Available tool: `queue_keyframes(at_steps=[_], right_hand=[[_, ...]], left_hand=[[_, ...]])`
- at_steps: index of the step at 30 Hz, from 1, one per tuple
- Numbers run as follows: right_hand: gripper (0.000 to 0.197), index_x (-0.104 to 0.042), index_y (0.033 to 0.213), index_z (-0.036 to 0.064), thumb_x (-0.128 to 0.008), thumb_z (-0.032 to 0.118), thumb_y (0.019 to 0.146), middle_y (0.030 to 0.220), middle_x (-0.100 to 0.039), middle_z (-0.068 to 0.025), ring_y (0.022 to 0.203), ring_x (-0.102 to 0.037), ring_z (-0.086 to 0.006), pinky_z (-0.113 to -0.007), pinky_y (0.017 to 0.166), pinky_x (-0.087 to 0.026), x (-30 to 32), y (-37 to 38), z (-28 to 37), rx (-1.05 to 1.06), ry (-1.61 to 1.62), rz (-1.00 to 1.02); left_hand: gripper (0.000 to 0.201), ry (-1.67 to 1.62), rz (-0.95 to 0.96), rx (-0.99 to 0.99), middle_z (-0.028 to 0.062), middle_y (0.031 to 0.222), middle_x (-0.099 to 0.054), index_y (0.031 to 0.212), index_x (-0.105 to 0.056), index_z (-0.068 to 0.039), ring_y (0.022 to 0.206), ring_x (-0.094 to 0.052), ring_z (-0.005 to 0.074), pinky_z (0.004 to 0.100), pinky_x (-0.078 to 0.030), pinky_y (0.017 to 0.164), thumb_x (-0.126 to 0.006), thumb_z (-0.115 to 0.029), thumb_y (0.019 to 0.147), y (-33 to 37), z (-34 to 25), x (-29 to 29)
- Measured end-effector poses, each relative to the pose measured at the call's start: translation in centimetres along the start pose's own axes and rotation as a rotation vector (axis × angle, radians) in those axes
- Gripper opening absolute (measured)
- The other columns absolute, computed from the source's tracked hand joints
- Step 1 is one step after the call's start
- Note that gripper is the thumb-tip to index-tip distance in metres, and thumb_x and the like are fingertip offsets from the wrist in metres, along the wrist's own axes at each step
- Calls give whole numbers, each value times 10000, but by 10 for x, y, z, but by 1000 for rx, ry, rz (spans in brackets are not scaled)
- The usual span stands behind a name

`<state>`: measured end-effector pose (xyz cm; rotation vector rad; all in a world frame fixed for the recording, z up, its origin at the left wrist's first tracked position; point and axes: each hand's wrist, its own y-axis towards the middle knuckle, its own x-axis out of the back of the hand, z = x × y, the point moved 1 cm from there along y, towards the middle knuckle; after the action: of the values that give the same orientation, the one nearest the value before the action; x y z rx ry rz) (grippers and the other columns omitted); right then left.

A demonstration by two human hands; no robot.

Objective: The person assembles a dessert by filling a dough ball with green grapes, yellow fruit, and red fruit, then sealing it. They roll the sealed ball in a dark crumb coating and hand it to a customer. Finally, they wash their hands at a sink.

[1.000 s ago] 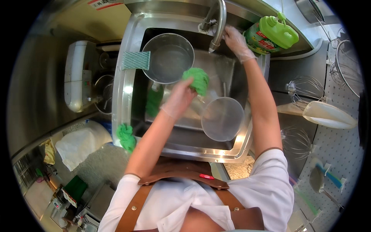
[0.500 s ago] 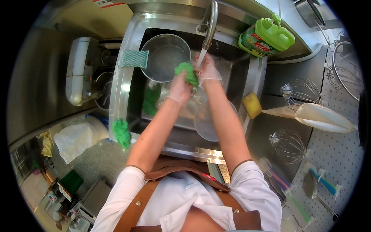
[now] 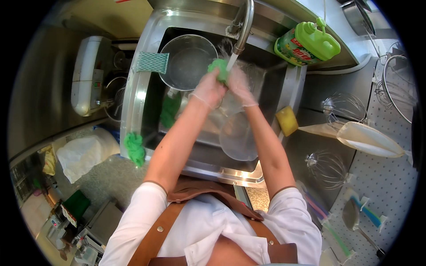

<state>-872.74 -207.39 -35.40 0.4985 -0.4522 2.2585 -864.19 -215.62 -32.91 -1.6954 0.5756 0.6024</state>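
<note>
A bunched green cloth (image 3: pixel 218 70) is squeezed between my two hands under the running faucet (image 3: pixel 243 37). My left hand (image 3: pixel 210 90), in a clear thin glove, grips it from the left. My right hand (image 3: pixel 241 85), gloved likewise, is closed against its right side beneath the stream; some fingers are blurred and hidden. Water splashes up behind the cloth. Touching or close to the cloth on the left stands a round metal pot (image 3: pixel 188 82) inside the sink (image 3: pixel 134 104). Below my hands lies a translucent round plastic container (image 3: pixel 238 138), partly behind my right forearm.
On the sink's left rim are a teal checked sponge (image 3: pixel 152 62) and another green cloth (image 3: pixel 134 149); a third, dark green cloth (image 3: pixel 169 111) lies inside. A yellow sponge (image 3: pixel 287 121) sits at the right rim. Beyond are a green detergent jug (image 3: pixel 306 43) and hanging whisks (image 3: pixel 328 169).
My hands and the green cloth have moved slightly farther from me, under the stream. My right hand has come against the cloth, and water now sprays up behind it.
</note>
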Motion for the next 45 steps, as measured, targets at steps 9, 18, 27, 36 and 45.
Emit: queue_keyframes(at_steps=[9,18,27,36,45], right_hand=[[562,-678,1146,9,-393,491,1092,991,-720,-120,894,-692,-238,-408,810,-551,4,36,-7,-390,587,-83],[455,-602,1305,20,-506,383,1048,1221,-690,-187,1152,-651,-324,-425,976,-492,-14,-14,37,-315,88,-42],[622,-375,1475,-125,-478,335,1070,1518,-441,-214,1445,-396,-305,-411,1221,-331,8,35,-18,-162,1617,-316],[355,-598,1332,48,-430,120,1027,1206,-675,-132,1083,-655,-328,-426,967,-518,-7,-23,21,27,402,-138],[433,-622,1358,61,-549,94,932,1249,-655,-223,1151,-623,-391,-446,1054,-464,22,-36,17,242,-255,-199]], left_hand=[[331,153,133,-10,150,1352,-594,1394,-484,-38,1254,-588,276,493,-514,1063,-461,-135,1079,-31,12,1],[338,-8,183,132,124,1318,-615,1365,-524,-68,1189,-614,243,449,-528,1023,-553,-210,1060,12,6,38],[268,184,122,169,154,1245,-630,1326,-500,-59,1067,-674,296,475,-585,946,-475,-111,1064,-19,13,19],[298,103,123,35,167,1272,-622,1348,-487,-22,1135,-655,292,466,-568,983,-466,-119,1067,4,5,18],[297,2,254,45,193,1326,-603,1337,-515,-18,1207,-622,319,485,-532,1043,-427,-130,1076,-1,-8,23]])
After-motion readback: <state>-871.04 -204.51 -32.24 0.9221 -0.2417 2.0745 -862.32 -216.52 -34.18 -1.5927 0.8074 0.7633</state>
